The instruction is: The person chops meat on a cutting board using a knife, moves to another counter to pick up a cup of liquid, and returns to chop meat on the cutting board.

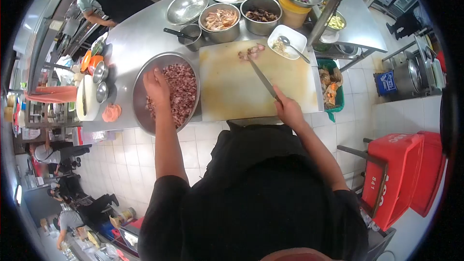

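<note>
My right hand [288,109] is wrapped round the handle of a knife [262,78], whose tip points at small pieces of meat [251,52] near the back of the cutting board [256,87]. Left of the board stands a large steel bowl [140,101] full of chopped reddish meat [181,89]. Over the left part of this bowl is my left hand [157,85], with its fingers bent together; whether something is between them is too small to tell.
A white dish [288,42] with a spoon overlaps the board's back right corner. Behind the board stand a pot of pale strips [220,20], a pot of dark pieces [261,15] and a small saucepan [192,37]. A green bin [333,87] is at the right. A co-worker [108,0] stands at the back left.
</note>
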### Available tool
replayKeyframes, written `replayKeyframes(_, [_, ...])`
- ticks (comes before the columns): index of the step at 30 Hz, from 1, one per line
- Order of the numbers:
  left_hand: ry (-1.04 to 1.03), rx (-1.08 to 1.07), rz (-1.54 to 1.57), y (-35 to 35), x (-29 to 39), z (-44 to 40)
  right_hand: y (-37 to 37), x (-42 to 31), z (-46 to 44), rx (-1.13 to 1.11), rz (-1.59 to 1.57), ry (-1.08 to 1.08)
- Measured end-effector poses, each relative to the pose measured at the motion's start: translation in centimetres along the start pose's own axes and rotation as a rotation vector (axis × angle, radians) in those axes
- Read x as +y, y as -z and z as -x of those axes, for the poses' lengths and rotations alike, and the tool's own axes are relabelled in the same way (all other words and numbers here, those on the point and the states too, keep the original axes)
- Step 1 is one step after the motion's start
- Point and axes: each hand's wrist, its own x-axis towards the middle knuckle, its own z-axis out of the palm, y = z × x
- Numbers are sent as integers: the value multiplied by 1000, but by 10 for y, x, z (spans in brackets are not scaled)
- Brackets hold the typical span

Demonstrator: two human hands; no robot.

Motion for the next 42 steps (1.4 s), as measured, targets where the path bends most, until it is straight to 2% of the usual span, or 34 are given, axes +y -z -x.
replayKeyframes(2, [-36,11,32,-3,6,-9,-3,4,4,-5,-13,-47])
replayKeyframes(5, [66,-55,34,-9,1,-17,-7,10,4,9,-21,-61])
replayKeyframes(8, [-105,122,87,-13,2,-28,-3,6,4,-12,-17,-76])
replayKeyframes(11, [-51,81,137,-7,17,-35,5,0,1,-72,0,-119])
replayKeyframes(14, [-159,33,134,-23,36,-36,2,2,0,-79,-3,-123])
replayKeyframes(18, [-355,-115,236,-56,96,-26,-4,14,0,18,-90,-58])
replayKeyframes(20, [-384,-274,311,-81,123,-12,-3,12,-1,-4,-103,-84])
replayKeyframes(22, [-521,-434,377,-134,146,14,-2,13,0,-9,-111,-98])
replayKeyframes(25, [-502,-672,324,-181,156,31,-6,13,5,2,-124,-114])
replayKeyframes(28, [-453,-731,305,-212,156,47,-7,14,6,12,-108,-127])
replayKeyframes(31, [-313,-833,249,-222,160,52,-10,12,8,24,-67,-124])
replayKeyframes(34, [-244,-841,233,-221,158,55,-9,12,12,20,-52,-127])
replayKeyframes(37, [-227,-762,233,-211,156,62,-14,14,11,50,-60,-95])
replayKeyframes(40, [-255,-831,208,-186,158,70,-15,14,12,54,-52,-111])
replayKeyframes(42, [-294,-796,258,-177,152,83,-14,13,10,49,-41,-116])
